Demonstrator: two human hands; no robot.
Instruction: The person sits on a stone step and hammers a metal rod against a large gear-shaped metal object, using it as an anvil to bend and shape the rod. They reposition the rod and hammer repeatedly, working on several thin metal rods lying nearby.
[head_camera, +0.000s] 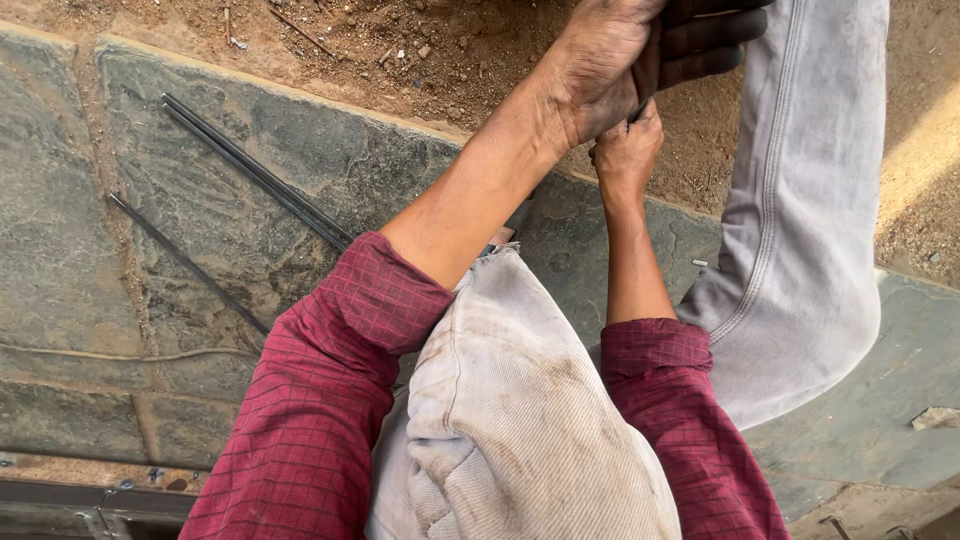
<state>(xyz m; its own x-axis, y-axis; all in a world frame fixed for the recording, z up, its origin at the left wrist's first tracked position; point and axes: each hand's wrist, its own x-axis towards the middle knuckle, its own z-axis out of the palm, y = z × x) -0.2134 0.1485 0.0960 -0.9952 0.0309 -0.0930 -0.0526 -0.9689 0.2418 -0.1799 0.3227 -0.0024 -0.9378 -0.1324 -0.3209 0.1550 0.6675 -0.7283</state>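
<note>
head view: left hand (610, 70) and right hand (628, 150) touch, both clenched around a thin dark rod (638, 110), mostly hidden, with loose rods (255, 175) lying well left.

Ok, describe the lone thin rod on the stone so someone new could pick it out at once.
Start at the grey stone slab left of the person's red sleeve. Two dark rods lie side by side, running diagonally toward that sleeve. The lone rod lies below and left of them, roughly parallel; it is single and apart from the pair.
</note>
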